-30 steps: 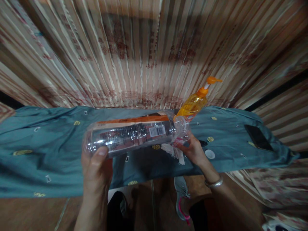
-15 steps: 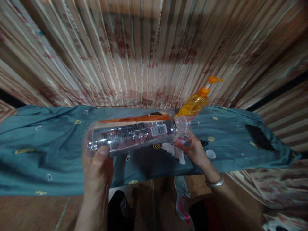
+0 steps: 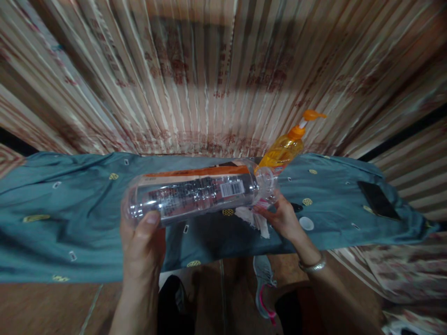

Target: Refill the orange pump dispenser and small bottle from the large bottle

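A large clear plastic bottle (image 3: 195, 188) with an orange and dark label lies sideways in the air above the table, its open neck to the right. My left hand (image 3: 143, 237) is closed around its base, thumb on the near side. At the neck, my right hand (image 3: 284, 218) is closed with its fingers partly hidden behind the plastic. A crumpled white cloth (image 3: 253, 219) shows just below my right fingertips; whether they touch it I cannot tell. Behind the neck, an orange pump bottle (image 3: 281, 151) of yellow liquid stands, its lower part hidden.
The narrow table wears a teal patterned cloth (image 3: 84, 200). A white round cap (image 3: 306, 223) lies right of my right hand, with a small dark object (image 3: 296, 207) near it. A black phone (image 3: 379, 199) rests at the right end. A pleated curtain (image 3: 195, 93) hangs behind.
Almost nothing differs. The view has shifted very slightly, and both hands keep the same hold on the clear bottle.
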{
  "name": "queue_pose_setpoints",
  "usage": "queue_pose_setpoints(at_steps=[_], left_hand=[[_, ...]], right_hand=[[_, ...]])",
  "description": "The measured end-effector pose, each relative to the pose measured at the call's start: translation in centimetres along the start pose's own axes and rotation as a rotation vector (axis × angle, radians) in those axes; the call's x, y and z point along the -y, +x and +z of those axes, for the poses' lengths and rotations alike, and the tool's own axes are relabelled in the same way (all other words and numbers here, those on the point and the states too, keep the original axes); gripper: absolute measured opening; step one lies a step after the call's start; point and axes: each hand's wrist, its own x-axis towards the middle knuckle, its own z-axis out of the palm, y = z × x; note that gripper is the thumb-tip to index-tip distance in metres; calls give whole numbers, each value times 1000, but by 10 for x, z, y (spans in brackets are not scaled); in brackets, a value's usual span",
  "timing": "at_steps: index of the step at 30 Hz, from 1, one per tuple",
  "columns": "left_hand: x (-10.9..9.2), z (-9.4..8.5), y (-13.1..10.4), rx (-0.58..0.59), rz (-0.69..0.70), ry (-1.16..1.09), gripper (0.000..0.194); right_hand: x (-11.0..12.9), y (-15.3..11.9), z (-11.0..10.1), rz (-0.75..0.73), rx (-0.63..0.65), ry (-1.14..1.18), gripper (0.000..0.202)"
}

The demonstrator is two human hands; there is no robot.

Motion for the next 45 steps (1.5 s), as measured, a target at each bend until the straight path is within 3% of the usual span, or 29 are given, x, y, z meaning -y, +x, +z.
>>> queue_pose_setpoints(at_steps=[8,17,24,45], left_hand=[[0,-1,1,-41,-35,-21,52],[-2,1,1,-33,-27,-23,52],[-10,6,-1,-72,-102,42,62],[-13,8,1,-81,-100,12,62]], right_hand=[[-4,0,0,-9,10,-8,66],[-6,0,0,-14,10,-11,63],[-5,0,0,-4,12,13,65],[-2,-1,0,-37,-2,-22,60]])
